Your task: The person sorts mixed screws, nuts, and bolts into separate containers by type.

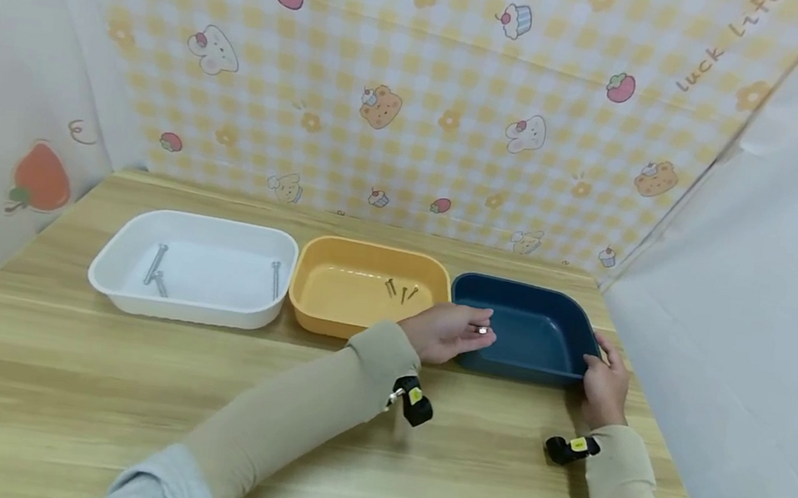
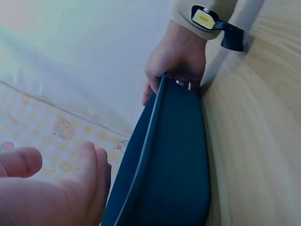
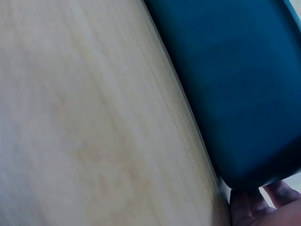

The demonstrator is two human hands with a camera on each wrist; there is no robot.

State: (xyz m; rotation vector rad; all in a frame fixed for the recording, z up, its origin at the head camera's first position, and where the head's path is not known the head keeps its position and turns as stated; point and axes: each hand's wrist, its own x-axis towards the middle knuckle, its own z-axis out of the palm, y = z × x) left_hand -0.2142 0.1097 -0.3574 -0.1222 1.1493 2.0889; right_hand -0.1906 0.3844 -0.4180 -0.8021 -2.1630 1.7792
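Note:
At the right of the table is a dark blue tray [image 1: 522,372], with no loose parts showing inside. My right hand [image 1: 607,383] grips its right end, thumb over the rim; in the left wrist view the fingers [image 2: 188,77] go round the outer wall. My left hand [image 1: 444,332] reaches over the tray's left end with fingers extended. A small shiny silver piece [image 1: 482,330] shows between its thumb and fingers in the head view; I cannot tell whether it is held. In the left wrist view, this thumb [image 2: 26,161] stands apart from the straight fingers.
A yellow tray [image 1: 324,326] beside the blue one holds a few small screws [image 1: 404,294]. Farther left, a white tray [image 1: 186,311] contains several longer bolts [image 1: 156,263]. A checked cloth [image 1: 411,158] hangs behind the wooden table [image 1: 475,478], and white sheets flank both sides.

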